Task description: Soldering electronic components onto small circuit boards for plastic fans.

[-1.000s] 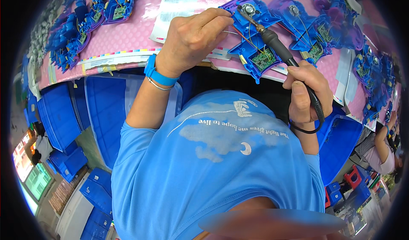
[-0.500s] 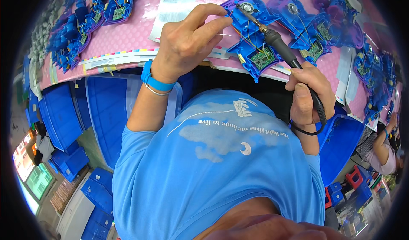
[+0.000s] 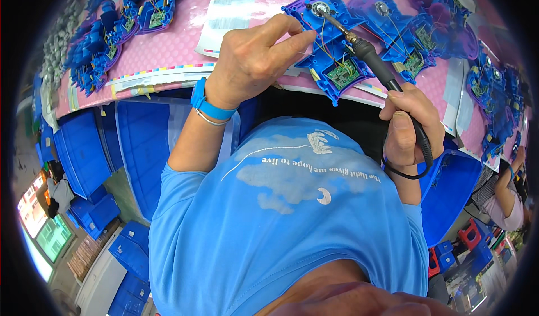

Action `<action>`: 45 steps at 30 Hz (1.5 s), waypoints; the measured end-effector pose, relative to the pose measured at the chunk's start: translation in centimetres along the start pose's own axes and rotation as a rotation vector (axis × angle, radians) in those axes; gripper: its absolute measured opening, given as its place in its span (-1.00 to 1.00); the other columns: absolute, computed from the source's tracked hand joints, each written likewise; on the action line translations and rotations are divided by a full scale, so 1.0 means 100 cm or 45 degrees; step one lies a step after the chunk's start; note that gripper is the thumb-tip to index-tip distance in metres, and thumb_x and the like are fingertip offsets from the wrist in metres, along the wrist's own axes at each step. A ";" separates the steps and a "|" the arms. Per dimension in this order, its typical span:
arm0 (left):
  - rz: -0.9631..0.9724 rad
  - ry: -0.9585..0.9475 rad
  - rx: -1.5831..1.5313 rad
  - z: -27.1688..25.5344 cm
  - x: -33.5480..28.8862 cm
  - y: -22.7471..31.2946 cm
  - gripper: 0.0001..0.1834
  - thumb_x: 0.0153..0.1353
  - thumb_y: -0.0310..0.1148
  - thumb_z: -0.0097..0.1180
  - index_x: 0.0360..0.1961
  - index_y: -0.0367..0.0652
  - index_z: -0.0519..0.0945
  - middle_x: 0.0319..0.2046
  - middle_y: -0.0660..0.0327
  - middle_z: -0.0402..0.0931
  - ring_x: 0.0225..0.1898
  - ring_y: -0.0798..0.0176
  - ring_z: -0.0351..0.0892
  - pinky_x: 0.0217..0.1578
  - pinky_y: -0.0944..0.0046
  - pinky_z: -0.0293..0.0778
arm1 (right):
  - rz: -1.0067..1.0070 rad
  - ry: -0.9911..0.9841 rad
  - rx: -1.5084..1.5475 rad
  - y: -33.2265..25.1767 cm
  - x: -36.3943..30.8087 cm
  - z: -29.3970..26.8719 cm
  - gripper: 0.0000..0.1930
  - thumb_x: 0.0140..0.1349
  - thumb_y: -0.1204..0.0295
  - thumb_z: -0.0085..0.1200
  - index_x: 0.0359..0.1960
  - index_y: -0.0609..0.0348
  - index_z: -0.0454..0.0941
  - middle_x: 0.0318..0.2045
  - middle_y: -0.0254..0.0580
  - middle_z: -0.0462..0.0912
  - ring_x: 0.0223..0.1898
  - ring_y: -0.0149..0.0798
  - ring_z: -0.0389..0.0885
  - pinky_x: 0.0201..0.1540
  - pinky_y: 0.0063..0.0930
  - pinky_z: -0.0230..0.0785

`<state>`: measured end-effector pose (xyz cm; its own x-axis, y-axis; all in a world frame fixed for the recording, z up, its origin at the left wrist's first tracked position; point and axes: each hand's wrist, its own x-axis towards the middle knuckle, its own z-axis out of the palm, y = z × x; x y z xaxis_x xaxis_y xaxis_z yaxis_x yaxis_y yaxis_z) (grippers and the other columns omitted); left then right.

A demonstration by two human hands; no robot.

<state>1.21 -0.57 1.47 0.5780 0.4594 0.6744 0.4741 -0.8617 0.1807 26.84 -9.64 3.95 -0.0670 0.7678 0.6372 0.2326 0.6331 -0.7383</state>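
— Starting with the biggest thing, what lies across the far side?

— Pink work mat [image 3: 179, 41], running left to right, with heaps of blue plastic shells [image 3: 112, 30] far left and more on the far right. Blue storage bins [image 3: 84, 147] stand below its near edge on the left.

— And under the hands?

— One open blue housing [image 3: 331, 63], far centre on the mat, inside up, with a green circuit board [image 3: 342, 73] at its near end and thin wires running to a round metal disc at the far end.

— The right hand?

— Right hand [image 3: 407, 128] is clenched around the black handle of a soldering iron [image 3: 373, 63], near right of the housing; the tip reaches up-left to the disc.

— The left?

— Left hand [image 3: 252, 63], blue wristband [image 3: 210, 104] on, rests at the housing's left edge, thumb and forefinger pinching a fine wire [image 3: 306, 52], probably solder.
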 end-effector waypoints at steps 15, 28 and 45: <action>0.089 -0.097 0.142 0.005 0.008 -0.001 -0.71 0.03 -0.46 0.37 -0.17 -0.22 0.71 -0.20 0.15 0.70 -0.31 0.23 0.76 -0.43 0.35 0.64 | 0.087 -0.037 -0.009 0.006 -0.003 0.000 -0.71 0.31 0.36 0.13 -0.12 0.40 0.62 -0.55 -0.14 0.57 -0.54 -0.32 0.49 -0.40 -0.41 0.23; 0.115 -0.059 0.137 0.012 0.005 -0.007 -0.70 0.03 -0.44 0.40 -0.15 -0.20 0.70 -0.20 0.16 0.71 -0.31 0.24 0.76 -0.42 0.36 0.65 | -0.014 -0.033 -0.017 0.012 0.002 0.001 -0.79 0.15 0.54 0.16 -0.24 0.48 0.65 -0.57 -0.04 0.62 -0.60 -0.20 0.56 -0.52 -0.42 0.35; 0.070 -0.076 0.097 0.014 0.004 -0.009 -0.75 0.07 -0.43 0.42 -0.19 -0.20 0.70 -0.23 0.18 0.71 -0.35 0.26 0.75 -0.46 0.37 0.64 | -0.053 -0.040 0.021 0.003 -0.001 -0.009 -0.78 0.26 0.53 0.08 -0.10 0.39 0.59 -0.55 -0.10 0.61 -0.58 -0.24 0.57 -0.51 -0.42 0.35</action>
<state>1.98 0.69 0.58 0.6419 0.4262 0.6374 0.4886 -0.8680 0.0883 27.75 -9.59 3.83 -0.1070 0.7435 0.6601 0.2130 0.6656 -0.7152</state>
